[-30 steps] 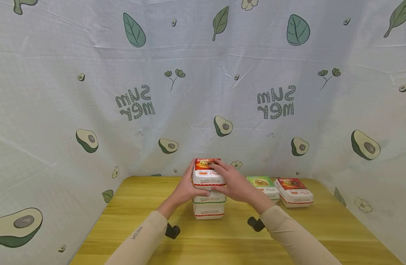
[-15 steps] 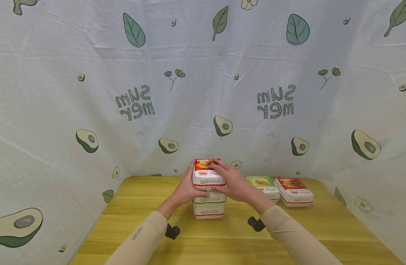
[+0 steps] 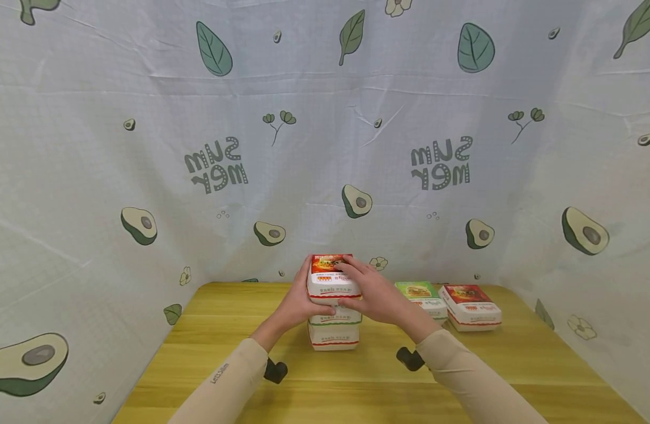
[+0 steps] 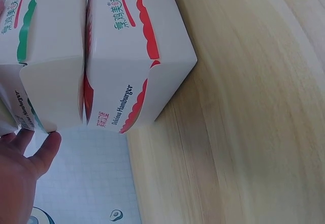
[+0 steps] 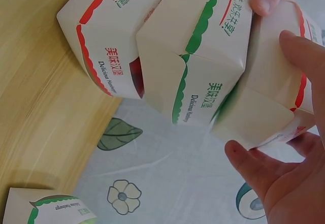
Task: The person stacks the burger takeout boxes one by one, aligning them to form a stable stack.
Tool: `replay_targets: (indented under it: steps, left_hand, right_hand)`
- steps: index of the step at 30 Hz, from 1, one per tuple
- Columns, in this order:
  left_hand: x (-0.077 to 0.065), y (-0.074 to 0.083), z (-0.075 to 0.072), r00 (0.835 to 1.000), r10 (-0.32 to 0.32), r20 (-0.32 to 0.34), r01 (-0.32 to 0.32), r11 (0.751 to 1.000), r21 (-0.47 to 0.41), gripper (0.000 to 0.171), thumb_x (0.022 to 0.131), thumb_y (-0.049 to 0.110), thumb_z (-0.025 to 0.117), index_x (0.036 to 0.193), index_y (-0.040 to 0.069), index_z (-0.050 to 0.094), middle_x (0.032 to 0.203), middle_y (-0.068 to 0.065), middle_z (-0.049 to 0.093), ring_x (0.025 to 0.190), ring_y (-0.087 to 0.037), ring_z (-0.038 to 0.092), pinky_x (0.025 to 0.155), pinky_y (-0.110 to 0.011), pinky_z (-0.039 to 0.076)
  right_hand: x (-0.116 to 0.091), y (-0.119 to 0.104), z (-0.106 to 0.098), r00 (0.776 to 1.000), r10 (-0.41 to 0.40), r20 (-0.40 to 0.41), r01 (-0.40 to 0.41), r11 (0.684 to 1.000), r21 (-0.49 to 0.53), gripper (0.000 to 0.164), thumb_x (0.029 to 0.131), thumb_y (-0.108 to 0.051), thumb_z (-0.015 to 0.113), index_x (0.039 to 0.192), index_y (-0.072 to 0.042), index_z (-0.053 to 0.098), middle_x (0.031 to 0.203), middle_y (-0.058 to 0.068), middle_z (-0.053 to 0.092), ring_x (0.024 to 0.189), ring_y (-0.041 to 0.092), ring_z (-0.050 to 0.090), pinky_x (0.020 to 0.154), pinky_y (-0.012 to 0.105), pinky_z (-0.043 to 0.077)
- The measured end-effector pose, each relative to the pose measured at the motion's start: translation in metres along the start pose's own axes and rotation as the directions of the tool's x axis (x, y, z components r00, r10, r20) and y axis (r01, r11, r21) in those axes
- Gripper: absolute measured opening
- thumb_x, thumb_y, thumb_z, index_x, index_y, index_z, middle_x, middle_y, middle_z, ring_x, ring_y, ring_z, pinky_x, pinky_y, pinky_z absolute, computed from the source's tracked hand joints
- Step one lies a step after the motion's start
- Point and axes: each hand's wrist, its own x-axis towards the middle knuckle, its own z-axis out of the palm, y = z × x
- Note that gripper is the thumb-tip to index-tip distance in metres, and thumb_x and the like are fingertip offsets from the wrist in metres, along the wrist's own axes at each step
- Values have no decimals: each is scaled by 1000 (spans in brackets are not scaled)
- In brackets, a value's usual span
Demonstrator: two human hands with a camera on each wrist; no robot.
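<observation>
Three white cardboard hamburger boxes stand in a stack at the middle of the table. The top box [image 3: 332, 287], with a red printed lid and red trim, is gripped from both sides. My left hand [image 3: 294, 301] holds its left side, thumb across the front. On the right, my right hand [image 3: 379, 294] holds it, thumb low in front and fingers reaching over the lid. Beneath are the green-trimmed middle box [image 5: 198, 51] and the red-trimmed bottom box [image 4: 132, 46]. The top box rests on or just above the middle one; I cannot tell which. Its far side is hidden.
A green-lidded hamburger box [image 3: 421, 297] and a red-lidded one [image 3: 470, 307] sit side by side to the right, the first partly behind my right wrist. The wooden table [image 3: 325, 391] ends at a patterned cloth [image 3: 314, 159] that hangs behind and along the sides.
</observation>
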Motion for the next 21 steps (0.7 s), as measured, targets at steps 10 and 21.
replay_targets:
  steps: [10,21]
  left_hand:
    - [-1,2,-3,1000,0,-21,-1,999,-51,112,85,28,82,162,37,1,164,-5,18,139,-27,41,111,-51,42]
    - [0,2,-4,999,-33,-30,31,998,-63,109,87,22,80,163,31,3,164,-9,18,134,-28,44,110,-51,42]
  right_hand:
    - [1,-1,1,1000,6,-1,-6,1000,5,78,88,-47,75,154,-30,38,166,2,27,143,40,39,102,60,46]
    - [1,-1,2,1000,8,-4,-8,1000,-6,78,88,-47,76,154,-32,37,167,3,25,145,39,37,102,61,46]
